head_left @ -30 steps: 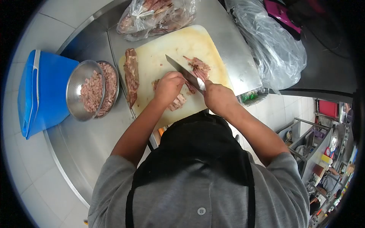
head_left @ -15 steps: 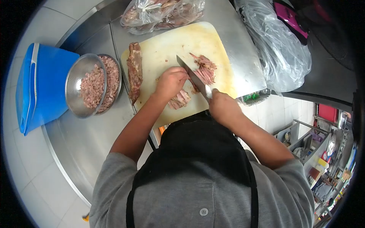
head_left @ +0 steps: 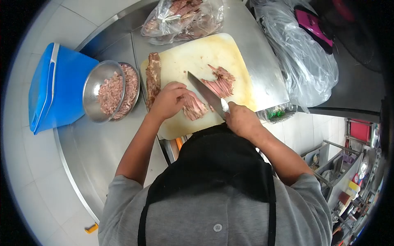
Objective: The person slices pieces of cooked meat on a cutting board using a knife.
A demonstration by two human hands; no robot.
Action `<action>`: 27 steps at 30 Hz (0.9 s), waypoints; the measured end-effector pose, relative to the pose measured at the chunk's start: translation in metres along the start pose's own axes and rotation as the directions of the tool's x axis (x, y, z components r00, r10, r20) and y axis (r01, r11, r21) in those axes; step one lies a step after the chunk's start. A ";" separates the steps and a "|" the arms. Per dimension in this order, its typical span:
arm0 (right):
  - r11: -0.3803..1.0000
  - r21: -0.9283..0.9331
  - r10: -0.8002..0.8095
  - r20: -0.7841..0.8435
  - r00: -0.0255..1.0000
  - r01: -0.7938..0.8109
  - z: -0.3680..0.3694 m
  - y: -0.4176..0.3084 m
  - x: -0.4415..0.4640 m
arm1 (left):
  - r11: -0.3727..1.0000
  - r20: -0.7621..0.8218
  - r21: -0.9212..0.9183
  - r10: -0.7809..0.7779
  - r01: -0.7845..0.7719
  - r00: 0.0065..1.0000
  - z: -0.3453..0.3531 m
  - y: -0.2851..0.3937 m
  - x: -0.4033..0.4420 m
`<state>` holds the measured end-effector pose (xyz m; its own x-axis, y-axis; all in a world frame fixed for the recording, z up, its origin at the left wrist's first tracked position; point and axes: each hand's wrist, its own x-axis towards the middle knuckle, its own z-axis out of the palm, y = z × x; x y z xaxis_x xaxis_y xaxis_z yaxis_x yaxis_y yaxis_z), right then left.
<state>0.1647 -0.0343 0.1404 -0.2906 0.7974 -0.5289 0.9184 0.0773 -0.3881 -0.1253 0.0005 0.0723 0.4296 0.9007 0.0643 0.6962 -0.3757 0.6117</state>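
My right hand (head_left: pixel 243 119) is closed around the white handle of a kitchen knife (head_left: pixel 206 93). Its blade points away from me over the cutting board (head_left: pixel 240 51), between two portions of meat. My left hand (head_left: pixel 169 99) curls its fingers over the near-left portion, a bunch of pinkish sliced meat (head_left: pixel 194 110). To the right of the blade lies a heap of meat strips (head_left: pixel 221 84), fanned out. A long browned slab of meat (head_left: pixel 153 76) rests along the board's left edge, just beyond my left hand.
Two metal bowls hold diced meat; the front bowl (head_left: pixel 91 100) leans tilted over the rear one. A blue cooler (head_left: pixel 63 90) stands at the far left. Bagged meat (head_left: pixel 184 22) sits behind the board. Plastic bags (head_left: pixel 303 61) cover the right side of the steel table (head_left: pixel 106 151).
My left hand has moved left, away from the blade and onto the bunch of sliced meat. The knife stays between the portions, its tip slightly further left. The view has shifted a little.
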 end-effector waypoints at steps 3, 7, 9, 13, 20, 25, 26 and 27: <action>0.999 0.031 0.022 -0.070 0.997 -0.020 -0.006 0.012 0.008 | 0.998 -0.013 -0.043 0.045 -0.046 0.999 0.005 0.001 -0.004; 0.999 0.025 -0.044 -0.137 0.990 0.048 -0.018 0.022 0.008 | 0.999 -0.037 -0.037 0.013 -0.014 0.999 0.005 0.016 -0.006; 0.999 0.035 -0.015 -0.150 0.989 0.020 -0.023 0.016 0.003 | 1.000 -0.055 -0.005 0.030 -0.031 0.998 0.006 0.020 -0.003; 0.997 0.062 0.044 -0.168 0.985 -0.034 -0.019 0.011 0.003 | 0.996 -0.114 -0.025 0.083 -0.086 0.990 0.029 0.025 -0.001; 0.976 0.213 0.100 -0.280 0.955 -0.040 -0.034 0.041 0.002 | 0.994 -0.080 0.110 0.015 -0.006 0.997 0.040 0.040 0.012; 0.961 0.273 0.136 -0.371 0.919 -0.032 -0.051 0.067 -0.005 | 0.924 0.050 0.226 0.306 -0.309 0.951 0.032 0.044 0.074; 0.961 0.277 0.136 -0.393 0.909 -0.024 -0.051 0.072 -0.007 | 0.868 0.149 0.247 0.406 -0.431 0.902 0.034 0.039 0.089; 0.960 0.281 0.136 -0.414 0.900 -0.016 -0.051 0.075 -0.009 | 0.861 0.148 0.249 0.418 -0.443 0.896 0.037 0.037 0.100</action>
<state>0.2498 -0.0051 0.1548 -0.0251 0.9761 -0.2159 0.8105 -0.1066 -0.5759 -0.0355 0.0686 0.0726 0.7616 0.6176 0.1964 0.5523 -0.7771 0.3018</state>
